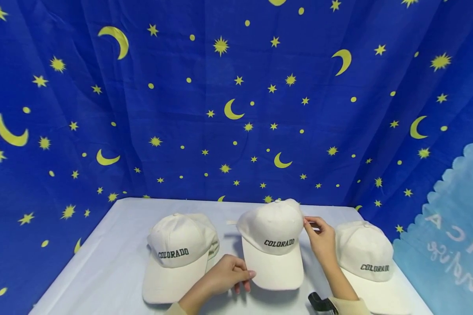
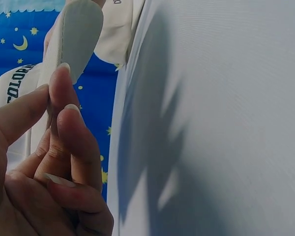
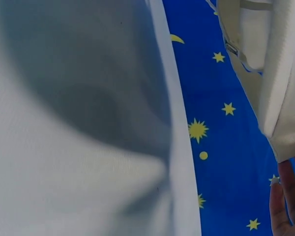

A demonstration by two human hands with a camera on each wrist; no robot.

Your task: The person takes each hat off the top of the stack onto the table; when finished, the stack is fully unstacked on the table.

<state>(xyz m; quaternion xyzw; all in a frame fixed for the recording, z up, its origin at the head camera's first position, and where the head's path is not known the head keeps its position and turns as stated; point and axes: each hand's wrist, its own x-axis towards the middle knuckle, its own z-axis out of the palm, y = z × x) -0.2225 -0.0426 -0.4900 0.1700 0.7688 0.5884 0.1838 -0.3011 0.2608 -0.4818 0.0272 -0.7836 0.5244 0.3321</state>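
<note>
A white baseball cap (image 1: 273, 238) with dark COLORADO lettering is held up over the table between both hands. The left hand (image 1: 229, 274) pinches the left edge of its brim; in the left wrist view, the thumb and fingers (image 2: 64, 93) meet on the brim (image 2: 81, 39). At the right side of the crown, the right hand (image 1: 322, 238) pinches the cap with thumb and forefinger. The right wrist view shows the cap's open underside (image 3: 280, 73) and part of that hand (image 3: 287, 196) at its edge.
Similar white caps lie to the left (image 1: 177, 253) and right (image 1: 368, 258) on the white-covered table (image 1: 122, 236). The left one appears stacked. A black object (image 1: 320, 302) is by the right wrist. A blue star-patterned curtain (image 1: 181, 109) surrounds the table.
</note>
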